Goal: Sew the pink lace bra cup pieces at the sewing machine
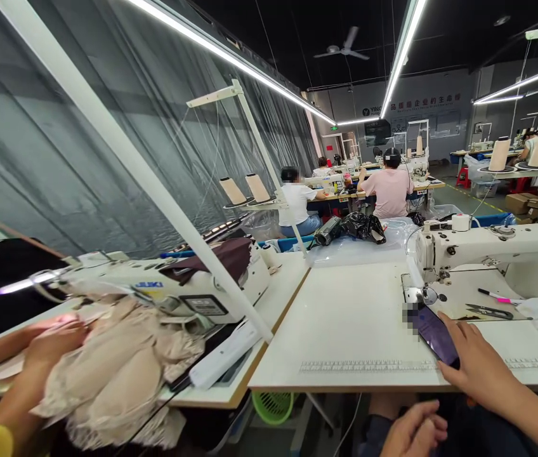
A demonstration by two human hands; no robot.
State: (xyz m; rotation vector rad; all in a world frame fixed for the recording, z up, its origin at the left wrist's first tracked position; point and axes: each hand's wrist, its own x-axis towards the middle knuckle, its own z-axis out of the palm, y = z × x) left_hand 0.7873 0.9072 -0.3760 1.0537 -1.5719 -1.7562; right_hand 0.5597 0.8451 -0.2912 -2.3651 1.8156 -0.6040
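My right hand (476, 365) reaches over the front edge of the white sewing table (359, 330). Its fingers lie stretched out on the near end of a dark phone (433, 333) that rests flat beside the needle area. Behind the phone stands a white sewing machine (502, 251). My left hand (414, 435) is low, below the table edge, with its fingers loosely curled against my leg and nothing visible in them.
Scissors (490, 311) and a pink pen (497, 296) lie on the machine bed. At the neighbouring table on the left, another person's hand (54, 343) rests on a heap of beige lace fabric (117, 374) by a second machine (164, 289). A slanted white lamp pole (155, 184) crosses between the tables. Seated workers are further back.
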